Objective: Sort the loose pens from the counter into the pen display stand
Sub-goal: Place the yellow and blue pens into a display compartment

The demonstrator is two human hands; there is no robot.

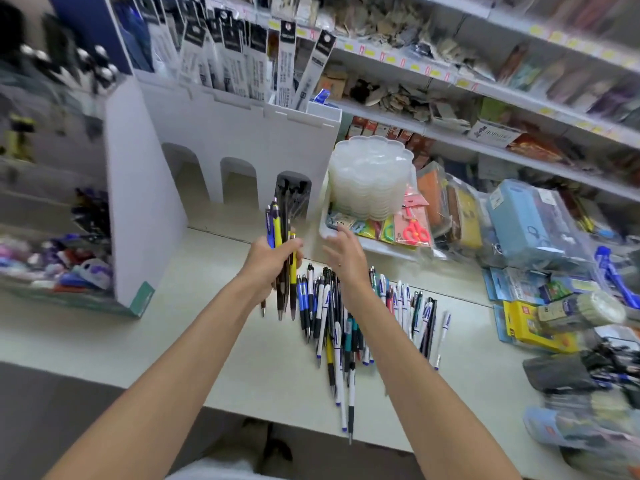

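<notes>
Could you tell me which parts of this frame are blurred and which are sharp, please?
Head view: motion blur smears the shelves and left-edge goods; the gripped pens in the left hand and the loose pens look sharper; the wide lens bows straight edges.

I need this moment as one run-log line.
left hand: grips pen bundle | right hand: open, empty | loose pens: many on counter | display stand: pens in rightmost arch

The left hand's fingers are hiding the middle of the held pens, and the right arm is covering part of the loose pens on the desk. Blur is smearing the shelf goods beyond the desk's far edge.
</notes>
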